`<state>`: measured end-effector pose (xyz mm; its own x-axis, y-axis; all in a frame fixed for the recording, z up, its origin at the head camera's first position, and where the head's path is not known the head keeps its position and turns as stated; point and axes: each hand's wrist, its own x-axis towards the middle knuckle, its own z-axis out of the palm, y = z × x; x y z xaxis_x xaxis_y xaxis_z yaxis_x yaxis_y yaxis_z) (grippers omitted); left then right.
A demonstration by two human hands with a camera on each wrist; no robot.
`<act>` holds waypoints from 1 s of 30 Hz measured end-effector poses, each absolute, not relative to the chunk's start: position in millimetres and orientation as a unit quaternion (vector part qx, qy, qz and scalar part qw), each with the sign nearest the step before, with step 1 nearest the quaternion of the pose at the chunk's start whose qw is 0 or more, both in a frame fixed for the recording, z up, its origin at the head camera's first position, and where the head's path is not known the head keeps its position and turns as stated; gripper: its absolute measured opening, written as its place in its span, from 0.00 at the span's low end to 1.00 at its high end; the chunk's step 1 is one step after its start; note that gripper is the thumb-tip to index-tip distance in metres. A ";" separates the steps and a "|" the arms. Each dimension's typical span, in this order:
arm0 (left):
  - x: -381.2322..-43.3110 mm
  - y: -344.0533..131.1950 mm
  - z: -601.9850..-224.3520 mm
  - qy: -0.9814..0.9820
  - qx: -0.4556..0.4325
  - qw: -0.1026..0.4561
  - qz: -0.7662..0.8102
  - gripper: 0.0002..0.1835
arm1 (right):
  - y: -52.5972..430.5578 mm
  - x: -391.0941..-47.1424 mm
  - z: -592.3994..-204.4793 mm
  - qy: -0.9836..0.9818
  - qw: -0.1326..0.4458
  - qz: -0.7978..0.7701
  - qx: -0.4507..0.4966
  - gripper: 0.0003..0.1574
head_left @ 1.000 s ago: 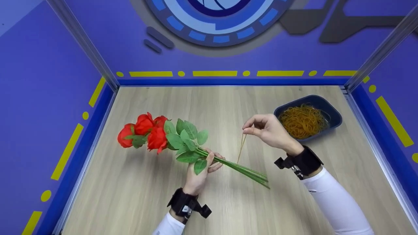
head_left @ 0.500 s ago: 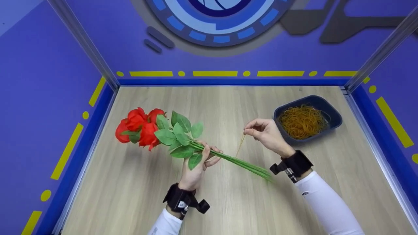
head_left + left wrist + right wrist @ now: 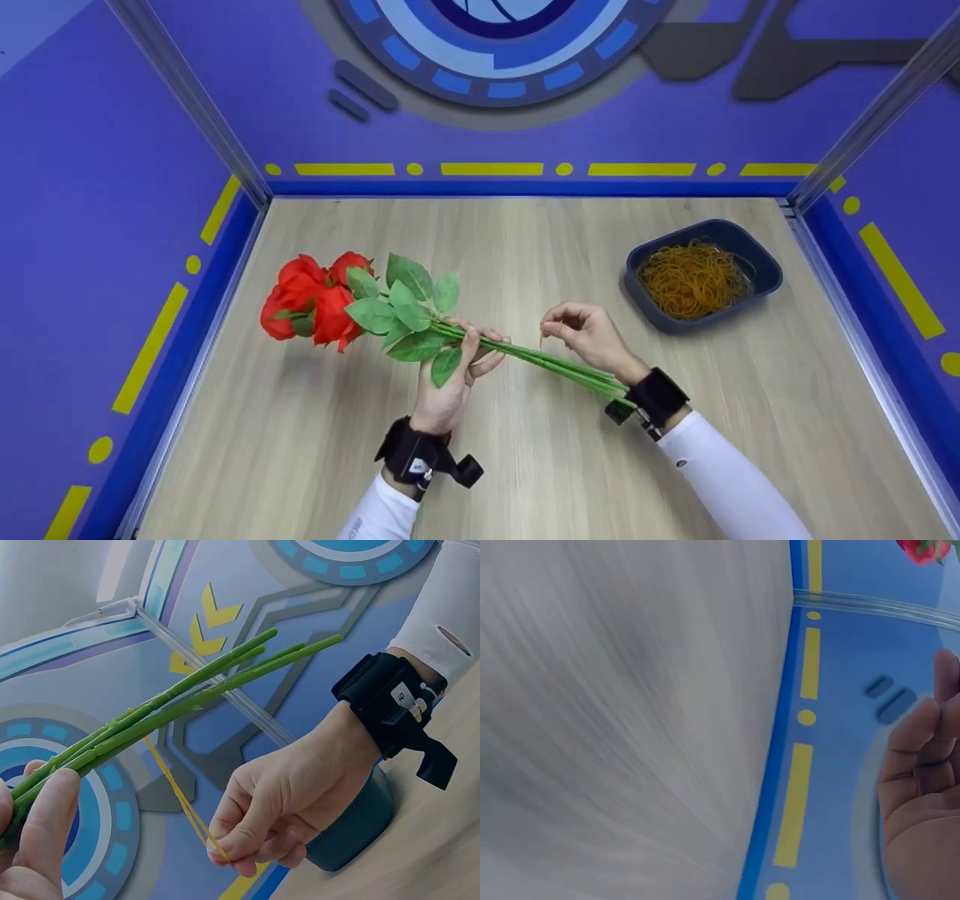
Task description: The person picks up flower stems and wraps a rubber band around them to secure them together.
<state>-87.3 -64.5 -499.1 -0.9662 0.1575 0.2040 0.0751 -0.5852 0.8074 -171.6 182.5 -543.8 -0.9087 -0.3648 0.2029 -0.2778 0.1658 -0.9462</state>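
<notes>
My left hand [image 3: 450,379] grips a bunch of red roses by its green stems [image 3: 566,367], just below the leaves [image 3: 409,307]. The red blooms [image 3: 315,300] point left and the cut ends point right, held above the table. In the left wrist view, a thin yellow rubber band [image 3: 178,791] runs from the stems [image 3: 172,705] down to my right hand [image 3: 277,791], stretched narrow. Thumb and forefinger of the right hand pinch its lower end. The right wrist view catches only part of the right hand [image 3: 922,787], at its right edge.
A dark blue plastic tub [image 3: 761,262] holding a heap of rubber bands [image 3: 690,281] stands at the right on the wood-grain table [image 3: 510,465]. Blue printed walls [image 3: 495,142] enclose the table at the back and sides.
My right hand has come down and to the left, away from the tub and closer to the stems, still pinching the rubber band. The roses have shifted slightly left and their stem ends have risen.
</notes>
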 end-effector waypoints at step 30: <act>-97.0 -60.1 -507.7 0.461 0.062 -0.022 0.885 0.04 | 132.4 -94.6 -574.1 0.768 0.105 -0.615 -0.145 0.06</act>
